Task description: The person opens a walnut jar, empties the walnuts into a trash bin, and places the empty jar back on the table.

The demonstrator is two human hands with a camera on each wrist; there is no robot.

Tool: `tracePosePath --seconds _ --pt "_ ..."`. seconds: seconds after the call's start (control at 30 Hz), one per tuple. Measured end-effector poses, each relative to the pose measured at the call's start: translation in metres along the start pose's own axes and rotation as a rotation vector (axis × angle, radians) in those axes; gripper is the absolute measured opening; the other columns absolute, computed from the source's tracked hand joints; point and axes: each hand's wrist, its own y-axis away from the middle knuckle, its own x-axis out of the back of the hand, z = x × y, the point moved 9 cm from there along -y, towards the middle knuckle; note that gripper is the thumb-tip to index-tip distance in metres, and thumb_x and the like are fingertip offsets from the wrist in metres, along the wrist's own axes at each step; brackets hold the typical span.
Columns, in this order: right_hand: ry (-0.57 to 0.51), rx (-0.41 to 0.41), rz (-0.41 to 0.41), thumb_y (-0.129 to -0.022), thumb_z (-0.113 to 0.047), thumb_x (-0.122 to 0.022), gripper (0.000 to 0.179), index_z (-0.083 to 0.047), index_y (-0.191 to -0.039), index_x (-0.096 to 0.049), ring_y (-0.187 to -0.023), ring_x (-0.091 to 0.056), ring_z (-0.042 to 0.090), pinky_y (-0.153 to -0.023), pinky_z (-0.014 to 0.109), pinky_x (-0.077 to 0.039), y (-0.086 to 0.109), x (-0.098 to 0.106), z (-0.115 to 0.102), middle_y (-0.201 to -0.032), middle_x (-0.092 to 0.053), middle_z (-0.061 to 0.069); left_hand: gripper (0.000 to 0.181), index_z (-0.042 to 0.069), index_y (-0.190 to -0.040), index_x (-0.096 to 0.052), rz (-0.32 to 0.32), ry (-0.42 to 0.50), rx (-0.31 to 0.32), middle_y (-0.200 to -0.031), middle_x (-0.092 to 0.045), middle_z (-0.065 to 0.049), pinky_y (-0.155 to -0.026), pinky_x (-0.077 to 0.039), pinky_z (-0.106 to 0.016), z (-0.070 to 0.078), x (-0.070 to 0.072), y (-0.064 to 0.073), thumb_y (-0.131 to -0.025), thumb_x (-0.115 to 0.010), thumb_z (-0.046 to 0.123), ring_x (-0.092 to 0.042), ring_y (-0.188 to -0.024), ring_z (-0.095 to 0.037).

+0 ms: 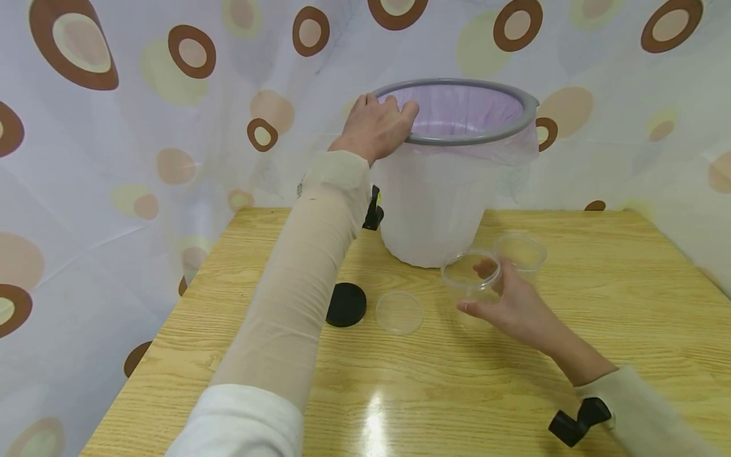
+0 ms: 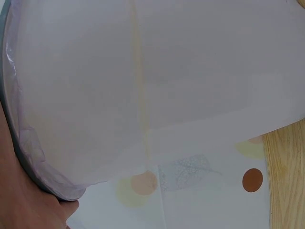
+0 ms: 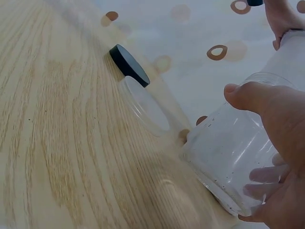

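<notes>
A white bin (image 1: 432,203) with a grey rim (image 1: 457,140) and a thin purple liner stands at the back of the table. My left hand (image 1: 379,124) grips that rim on its left side; in the left wrist view the liner (image 2: 45,169) folds over the edge. My right hand (image 1: 516,304) holds a clear plastic jar (image 3: 228,148), thumb on one side and fingers on the other. The jar is uncapped, and its base is at or just above the tabletop. Just behind that hand is a second clear container (image 1: 521,252), partly hidden.
A black round lid (image 1: 346,305) and a clear flat disc-like lid (image 1: 400,313) lie side by side on the wooden table (image 1: 434,393). Behind the table hangs a patterned cloth (image 1: 205,127), close to the bin.
</notes>
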Motion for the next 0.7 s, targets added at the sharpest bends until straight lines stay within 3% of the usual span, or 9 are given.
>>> tracePosePath --seconds 0.3,0.53,0.7 --pt "0.032 -0.021 -0.018 -0.084 -0.047 -0.076 0.084 -0.001 -0.138 -0.03 -0.133 -0.039 0.058 -0.101 0.068 -0.038 0.002 -0.008 0.011 -0.142 -0.044 0.024 0.061 0.01 -0.129 -0.047 0.005 -0.049 -0.024 -0.148 -0.047 -0.006 -0.119 -0.017 -0.04 0.002 0.0 0.0 -0.103 -0.001 0.04 -0.036 -0.132 -0.032" --pt "0.014 -0.008 -0.009 -0.086 -0.043 -0.076 0.087 0.001 -0.141 -0.025 -0.131 -0.04 0.057 -0.103 0.068 -0.037 0.003 -0.011 0.013 -0.139 -0.042 0.026 0.067 0.01 -0.137 -0.047 -0.001 -0.007 0.007 -0.155 -0.041 -0.004 -0.121 -0.014 -0.037 0.0 0.0 -0.001 -0.102 -0.001 0.044 -0.032 -0.139 -0.029" --pt "0.024 -0.024 -0.006 -0.085 -0.047 -0.075 0.09 -0.001 -0.143 -0.023 -0.132 -0.04 0.054 -0.103 0.066 -0.038 0.003 -0.013 0.017 -0.143 -0.043 0.026 0.064 0.01 -0.134 -0.047 0.009 -0.035 -0.011 -0.152 -0.044 -0.005 -0.12 -0.016 -0.039 0.001 0.0 -0.001 -0.103 -0.001 0.042 -0.035 -0.137 -0.032"
